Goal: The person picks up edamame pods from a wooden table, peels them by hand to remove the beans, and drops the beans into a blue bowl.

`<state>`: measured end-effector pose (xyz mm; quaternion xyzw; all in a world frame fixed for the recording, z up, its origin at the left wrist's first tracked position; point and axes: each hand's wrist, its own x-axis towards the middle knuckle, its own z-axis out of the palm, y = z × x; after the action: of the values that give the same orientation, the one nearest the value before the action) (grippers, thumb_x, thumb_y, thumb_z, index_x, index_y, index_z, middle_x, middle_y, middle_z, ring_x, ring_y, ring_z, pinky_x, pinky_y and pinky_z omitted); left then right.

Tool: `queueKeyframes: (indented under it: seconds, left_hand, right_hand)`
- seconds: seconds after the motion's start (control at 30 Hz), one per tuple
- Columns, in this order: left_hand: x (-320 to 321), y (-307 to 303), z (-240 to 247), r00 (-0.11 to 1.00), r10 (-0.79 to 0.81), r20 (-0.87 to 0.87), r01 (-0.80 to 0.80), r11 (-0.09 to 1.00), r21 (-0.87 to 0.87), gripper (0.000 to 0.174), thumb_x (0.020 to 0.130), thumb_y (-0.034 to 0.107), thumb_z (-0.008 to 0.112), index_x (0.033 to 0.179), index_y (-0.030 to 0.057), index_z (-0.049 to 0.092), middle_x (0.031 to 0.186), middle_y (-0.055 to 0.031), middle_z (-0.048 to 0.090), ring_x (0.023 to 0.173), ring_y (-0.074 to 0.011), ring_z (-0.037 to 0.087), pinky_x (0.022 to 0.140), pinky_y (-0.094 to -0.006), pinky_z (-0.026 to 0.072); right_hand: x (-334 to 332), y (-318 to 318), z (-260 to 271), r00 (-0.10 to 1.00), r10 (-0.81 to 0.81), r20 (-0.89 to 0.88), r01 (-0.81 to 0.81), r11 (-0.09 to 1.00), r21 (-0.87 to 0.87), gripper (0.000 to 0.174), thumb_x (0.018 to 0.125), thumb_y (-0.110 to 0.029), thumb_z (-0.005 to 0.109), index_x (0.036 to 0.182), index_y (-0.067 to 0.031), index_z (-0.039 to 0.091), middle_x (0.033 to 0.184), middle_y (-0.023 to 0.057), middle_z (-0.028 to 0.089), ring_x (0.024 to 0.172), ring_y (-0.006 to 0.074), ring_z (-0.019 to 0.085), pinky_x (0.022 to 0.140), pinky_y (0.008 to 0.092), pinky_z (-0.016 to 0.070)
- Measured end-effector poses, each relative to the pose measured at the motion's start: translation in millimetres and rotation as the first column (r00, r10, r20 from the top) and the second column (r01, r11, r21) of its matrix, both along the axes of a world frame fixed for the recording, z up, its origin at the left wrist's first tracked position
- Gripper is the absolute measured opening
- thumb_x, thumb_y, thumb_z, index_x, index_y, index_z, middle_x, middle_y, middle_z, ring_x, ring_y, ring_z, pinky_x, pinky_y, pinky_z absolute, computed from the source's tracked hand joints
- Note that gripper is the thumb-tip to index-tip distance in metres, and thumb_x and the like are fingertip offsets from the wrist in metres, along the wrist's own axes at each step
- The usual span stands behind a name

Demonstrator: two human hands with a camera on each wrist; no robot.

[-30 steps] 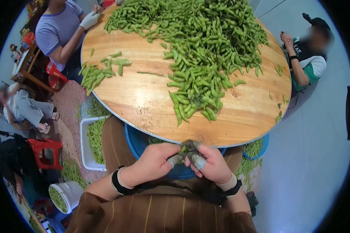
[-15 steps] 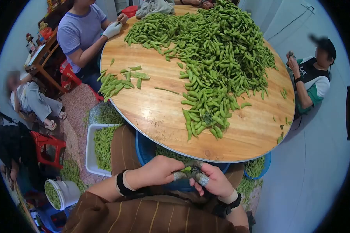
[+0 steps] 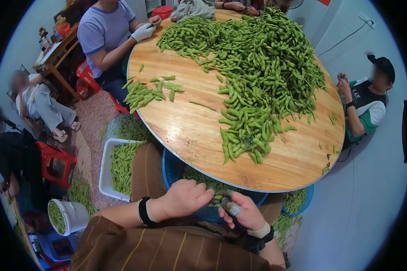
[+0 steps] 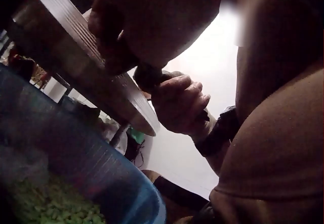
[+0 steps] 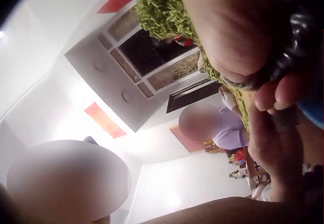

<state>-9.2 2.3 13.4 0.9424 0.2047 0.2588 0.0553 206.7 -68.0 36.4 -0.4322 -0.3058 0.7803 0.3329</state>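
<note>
Close in front of my lap, just off the near edge of the round wooden table, my two hands meet at a green soybean pod. My right hand, its fingertips wrapped in grey tape, pinches the pod between thumb and fingers. From the other side my left hand pinches the pod's left end with curled fingers; its fingertips are partly hidden. Below both hands stands a blue basin holding small green beans. A large heap of soybean pods covers the table's far side and trails toward me.
A smaller pile of pods lies at the table's left. On the floor are a white tub of pods, a white bucket and a red stool. People sit around the table, including one in a lilac shirt.
The view has shifted, so the table sits lower and farther right. My left hand has turned, hiding its taped fingertips, while both hands stay together at the pod.
</note>
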Motion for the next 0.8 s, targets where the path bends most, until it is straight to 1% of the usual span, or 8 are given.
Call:
queueKeyframes:
  seconds: [0.1,0.3,0.33,0.43,0.53,0.7,0.77,0.8]
  left_hand:
    - [4,2,3,0.999,0.031,0.015,-0.032,0.999,0.022,0.029,0.068,0.018,0.063,0.094,0.0067,0.058,0.07,-0.0042,0.051,0.056,-0.02,0.052,0.049,-0.0326,0.0415]
    - [14,-9,0,0.991,0.132,0.03,-0.087,0.79,-0.606,0.014,0.087,0.015,0.054,0.086,0.0014,0.06,0.077,-0.0199,0.06,0.072,-0.039,0.059,0.062,-0.0435,0.0481]
    - [15,-6,-3,0.984,0.128,0.123,-0.019,0.763,-0.646,0.024,0.092,0.02,0.051,0.081,0.0003,0.059,0.071,-0.0148,0.062,0.062,-0.0307,0.061,0.055,-0.0375,0.0473]
    - [15,-4,10,0.972,0.232,-0.03,0.008,-0.161,-0.987,0.042,0.1,0.036,0.042,0.082,0.0028,0.06,0.061,-0.003,0.058,0.048,-0.0074,0.048,0.043,-0.0212,0.0362]
    - [13,3,4,0.954,0.299,0.035,0.19,-0.509,-0.839,0.041,0.1,0.037,0.042,0.083,0.0043,0.06,0.062,-0.0046,0.059,0.047,-0.0077,0.045,0.043,-0.0214,0.0343]
    - [14,2,1,0.971,0.234,0.041,0.141,-0.426,-0.894,0.033,0.099,0.031,0.047,0.084,0.0044,0.06,0.062,-0.0044,0.058,0.048,-0.0079,0.047,0.045,-0.0219,0.0351]
    - [15,3,6,0.998,0.023,0.051,0.046,0.191,-0.981,0.022,0.096,0.021,0.05,0.09,0.0018,0.059,0.068,-0.0093,0.058,0.057,-0.0162,0.054,0.053,-0.0286,0.0416]
    - [15,1,2,0.999,0.022,0.05,0.045,0.188,-0.981,0.022,0.096,0.021,0.05,0.09,0.0018,0.059,0.068,-0.0093,0.058,0.057,-0.0162,0.054,0.053,-0.0286,0.0416]
  right_hand:
    - [-2,0,-2,0.999,-0.025,0.037,0.024,1.0,0.02,0.017,0.095,-0.011,0.05,0.11,-0.0028,0.053,0.084,0.0022,0.06,0.061,0.0069,0.053,0.049,0.0203,0.045]
    - [-7,-4,-11,0.989,-0.073,0.132,0.061,0.994,0.093,0.012,0.094,-0.009,0.049,0.098,-0.002,0.057,0.078,0.0011,0.059,0.058,0.0056,0.051,0.049,0.0198,0.044]
    - [-7,-4,-12,0.987,-0.068,0.149,0.054,0.994,0.097,0.012,0.094,-0.009,0.049,0.099,-0.0023,0.058,0.079,0.001,0.059,0.058,0.0053,0.051,0.048,0.0197,0.0439]
    - [-5,-6,-7,0.99,-0.055,0.133,0.044,0.995,0.088,0.015,0.093,-0.009,0.05,0.105,-0.0035,0.058,0.079,-0.0005,0.059,0.059,0.0038,0.051,0.047,0.0185,0.0433]
    - [-1,-8,-11,0.995,-0.048,0.092,0.04,0.995,0.089,0.018,0.093,-0.009,0.05,0.108,-0.0036,0.058,0.08,-0.0013,0.059,0.059,0.0031,0.05,0.047,0.0178,0.0427]
    - [2,-11,-20,0.994,-0.083,0.067,0.077,0.993,0.09,0.021,0.093,-0.01,0.052,0.113,-0.0041,0.056,0.08,-0.0023,0.059,0.059,0.0028,0.05,0.047,0.017,0.0415]
    - [6,-11,-20,0.993,-0.106,0.049,0.102,0.992,0.079,0.026,0.091,-0.012,0.056,0.116,-0.004,0.055,0.082,-0.0017,0.059,0.059,0.002,0.05,0.046,0.0169,0.04]
    - [7,-9,-18,0.993,-0.107,0.048,0.103,0.992,0.076,0.026,0.091,-0.012,0.056,0.116,-0.004,0.055,0.082,-0.0017,0.059,0.059,0.002,0.05,0.046,0.0169,0.04]
